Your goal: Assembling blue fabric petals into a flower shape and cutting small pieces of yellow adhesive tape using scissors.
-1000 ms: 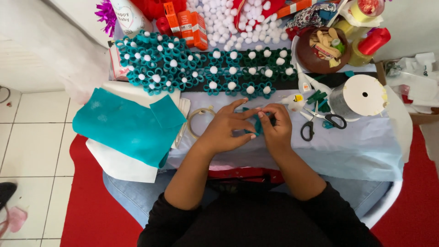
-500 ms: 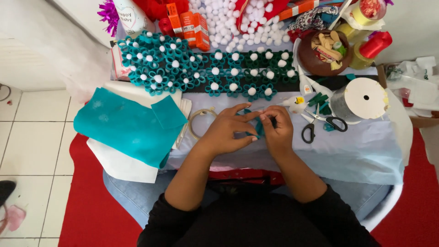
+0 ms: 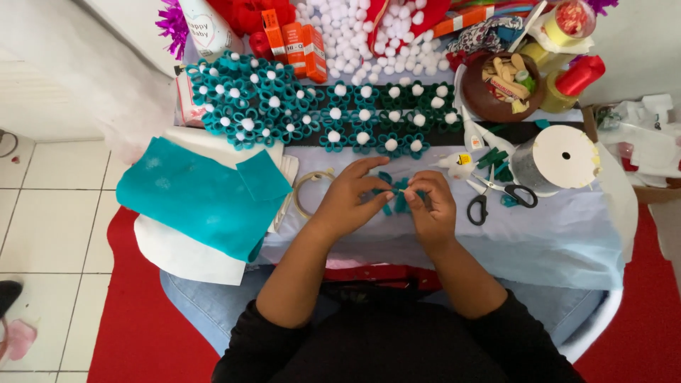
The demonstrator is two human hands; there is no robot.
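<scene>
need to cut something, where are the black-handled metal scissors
In the head view, the black-handled metal scissors lie on the pale blue tablecloth, just right of the right hand and below-left of the big white ribbon spool.

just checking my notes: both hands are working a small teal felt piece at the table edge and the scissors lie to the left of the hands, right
Not quite. The scissors lie to the right of the hands, beside the white ribbon spool, as the head view shows. Both the left hand and right hand do pinch the small teal felt piece.

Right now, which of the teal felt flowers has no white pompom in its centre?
The unfinished teal flower pinched between the left hand and right hand; every flower in the finished rows behind carries a white pompom.
</scene>
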